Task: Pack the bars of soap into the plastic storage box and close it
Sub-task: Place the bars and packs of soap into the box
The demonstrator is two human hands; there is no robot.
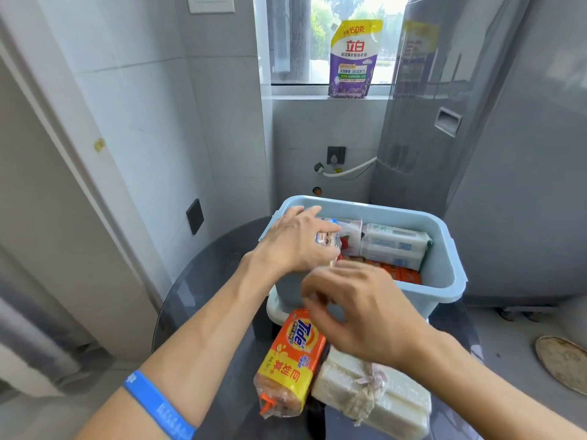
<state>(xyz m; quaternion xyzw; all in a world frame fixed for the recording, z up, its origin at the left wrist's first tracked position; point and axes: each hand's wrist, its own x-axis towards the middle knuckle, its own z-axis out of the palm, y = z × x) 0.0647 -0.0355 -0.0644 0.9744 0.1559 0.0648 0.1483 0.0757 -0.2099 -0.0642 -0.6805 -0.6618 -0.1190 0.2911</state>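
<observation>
table [203, 290]: dark round glass top, carrying the box and two soap packs.
storage box [444, 274]: light blue, lidless, sitting on the table, already holding wrapped soaps.
white soap bundle [390, 404]: lying on the table, touching the tide pack.
tide soap pack [292, 360]: orange-yellow, lying in front of the box.
right hand [365, 315]: hovering above the tide pack, fingers loosely curled, gripping nothing.
left hand [295, 242]: gripping a small wrapped soap bar [327, 241] over the box's left end.
wristband [158, 404]: blue, sitting on the left forearm.

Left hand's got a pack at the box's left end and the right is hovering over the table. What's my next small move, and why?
Probably lower the small soap pack that the left hand pinches into the blue box and let go. It sits just above the free left end, beside the white packs. The right hand holds nothing I can make out and hangs over the Tide bar, ready to take it afterwards.
</observation>
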